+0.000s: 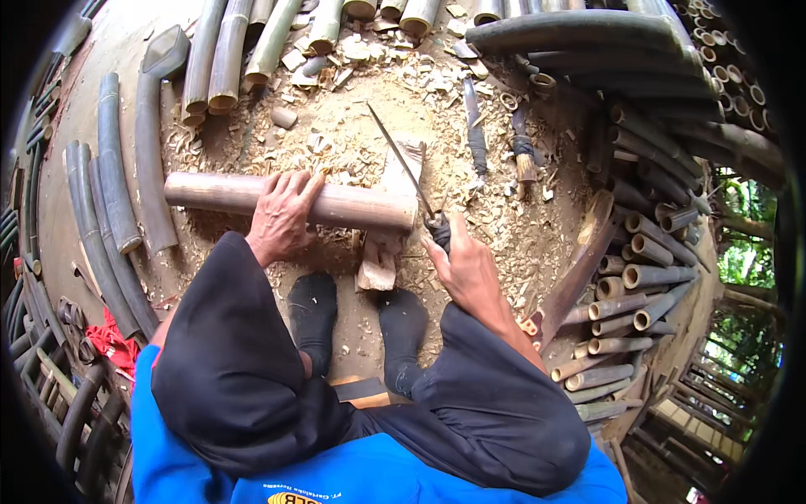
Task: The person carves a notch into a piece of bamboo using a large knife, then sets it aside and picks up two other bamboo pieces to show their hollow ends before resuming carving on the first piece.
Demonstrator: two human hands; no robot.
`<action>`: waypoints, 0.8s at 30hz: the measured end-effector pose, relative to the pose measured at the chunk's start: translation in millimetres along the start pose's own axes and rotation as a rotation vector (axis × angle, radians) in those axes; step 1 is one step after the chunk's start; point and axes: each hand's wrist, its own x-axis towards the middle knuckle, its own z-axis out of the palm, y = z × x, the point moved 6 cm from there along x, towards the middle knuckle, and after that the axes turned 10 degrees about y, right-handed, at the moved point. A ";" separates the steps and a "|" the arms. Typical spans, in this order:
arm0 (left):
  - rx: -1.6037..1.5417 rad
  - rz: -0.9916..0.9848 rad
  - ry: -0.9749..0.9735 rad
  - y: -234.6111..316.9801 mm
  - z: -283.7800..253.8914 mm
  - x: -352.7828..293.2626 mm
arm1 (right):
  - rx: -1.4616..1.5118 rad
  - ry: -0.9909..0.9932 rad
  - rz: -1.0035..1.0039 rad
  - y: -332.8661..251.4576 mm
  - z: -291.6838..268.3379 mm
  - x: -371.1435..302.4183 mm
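A thick brown bamboo tube [361, 207] lies crosswise before me, its right part resting on a pale wooden block [378, 262]. My left hand [285, 212] is closed over the tube near its middle, fingers across the top. My right hand [470, 265] is closed round the black-wrapped handle of a long, narrow knife [398, 154], just beyond the tube's right end. The dark blade points up and to the left, over the wood chips; whether it touches the tube I cannot tell. Both my feet, in dark socks, are close behind the block.
Wood chips [336, 155] cover the ground. Beyond the tube lie a blade tool with a dark-wrapped handle [475, 126] and a shorter wrapped tool [524, 147]. Bamboo poles [109, 168] lie at left; cut bamboo tubes [642, 277] are piled at right. A red cloth [113, 343] lies at far left.
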 end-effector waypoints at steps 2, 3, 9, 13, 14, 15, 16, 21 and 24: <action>-0.015 -0.056 -0.300 -15.7 -8.1 2.1 | 0.133 0.088 -0.103 -38.1 -24.6 -5.2; -0.011 0.004 -0.305 -20.1 -12.9 3.8 | 0.233 0.183 -0.189 -52.9 -34.4 -8.1; -0.080 -0.024 -0.338 -16.7 1.8 9.4 | -0.018 0.078 -0.090 13.2 29.6 -2.1; -0.031 -0.057 -0.269 -14.2 0.5 -1.8 | -0.097 -0.096 0.000 31.8 35.0 4.6; -0.038 -0.084 -0.277 -11.5 -0.2 -16.0 | -0.019 -0.173 0.093 20.9 29.7 -7.2; -0.020 -0.098 -0.237 -17.5 -4.4 -9.6 | -0.024 -0.167 0.078 3.1 14.7 -3.3; -0.043 -0.068 -0.186 -19.1 -0.7 -11.5 | 0.069 -0.005 -0.022 -20.6 -5.6 -8.3; -0.062 -0.033 -0.188 -10.6 -2.0 2.9 | 0.241 0.528 -0.446 -15.0 -4.3 -32.4; -0.070 -0.014 -0.163 -12.8 1.3 5.3 | -0.183 0.141 -0.136 10.7 36.1 -6.8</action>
